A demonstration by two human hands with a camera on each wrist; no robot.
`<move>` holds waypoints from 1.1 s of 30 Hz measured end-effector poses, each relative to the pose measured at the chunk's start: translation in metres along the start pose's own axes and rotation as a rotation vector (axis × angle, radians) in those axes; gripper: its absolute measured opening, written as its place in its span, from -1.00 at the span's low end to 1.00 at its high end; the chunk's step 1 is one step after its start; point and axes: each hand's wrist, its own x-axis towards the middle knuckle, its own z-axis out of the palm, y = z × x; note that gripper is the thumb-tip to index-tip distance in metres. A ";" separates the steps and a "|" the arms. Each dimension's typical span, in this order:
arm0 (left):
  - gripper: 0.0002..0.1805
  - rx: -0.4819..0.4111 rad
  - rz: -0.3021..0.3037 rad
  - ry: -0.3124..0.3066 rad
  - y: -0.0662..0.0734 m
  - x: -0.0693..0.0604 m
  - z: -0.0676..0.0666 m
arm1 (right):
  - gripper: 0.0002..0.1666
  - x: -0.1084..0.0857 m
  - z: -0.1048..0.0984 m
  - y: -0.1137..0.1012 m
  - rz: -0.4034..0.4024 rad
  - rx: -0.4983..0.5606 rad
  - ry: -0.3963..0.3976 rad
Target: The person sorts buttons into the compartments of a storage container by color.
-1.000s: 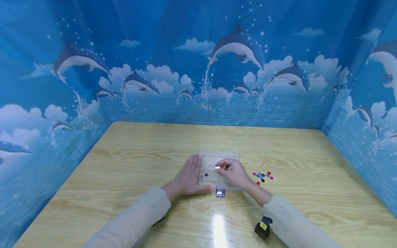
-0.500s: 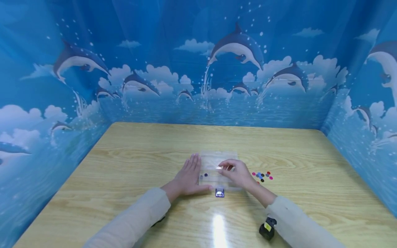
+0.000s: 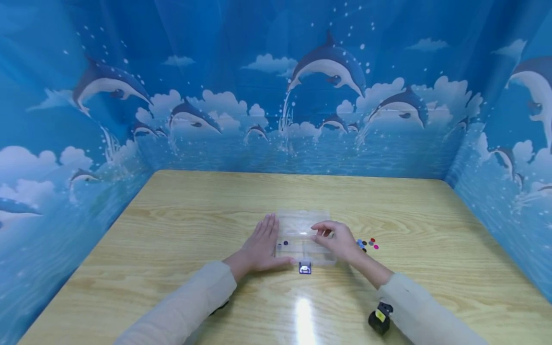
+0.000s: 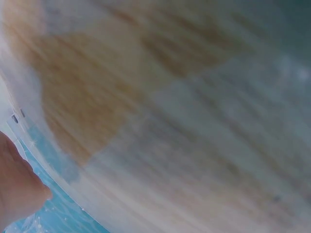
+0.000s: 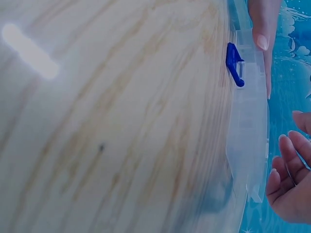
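Note:
A clear plastic compartment box (image 3: 297, 251) lies on the table with its lid (image 3: 297, 221) folded back. A blue latch (image 3: 305, 267) is at its near edge. My left hand (image 3: 262, 247) lies straight-fingered along the box's left side, its thumb at the near left corner. Two small dark discs (image 3: 285, 243) sit in the left compartment. Over the box's right part hovers my right hand (image 3: 338, 239), thumb and fingers loosely bent and apart; nothing shows between them. In the right wrist view the right hand (image 5: 294, 179) is beside the box (image 5: 250, 116).
Several small coloured discs (image 3: 373, 244), red, pink, blue, grey and black, lie to the right of the box, partly hidden by my right hand. Wooden table (image 3: 194, 211) surrounds the box. A dolphin-printed curtain (image 3: 241, 96) stands behind and at both sides.
My right hand has moved to the right across the box, now covering some of the loose discs. My left hand has stayed in place. The discs in the box have not visibly moved.

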 end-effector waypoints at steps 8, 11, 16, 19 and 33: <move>0.21 -0.004 0.006 0.014 0.000 -0.001 -0.001 | -0.71 -0.002 -0.005 0.005 -0.006 -0.001 -0.003; 0.20 0.001 0.010 0.018 0.000 -0.001 -0.001 | -0.71 -0.003 -0.006 0.007 -0.011 -0.005 0.003; 0.20 0.007 0.013 0.018 0.000 -0.001 -0.001 | -0.68 -0.005 -0.011 0.008 0.007 -0.019 -0.007; 0.20 0.002 0.014 0.017 0.000 0.000 -0.001 | -0.67 -0.007 -0.015 0.007 0.010 -0.029 -0.011; 0.20 -0.012 0.008 0.003 0.000 -0.001 -0.001 | -0.69 -0.009 -0.027 0.014 0.013 -0.068 0.016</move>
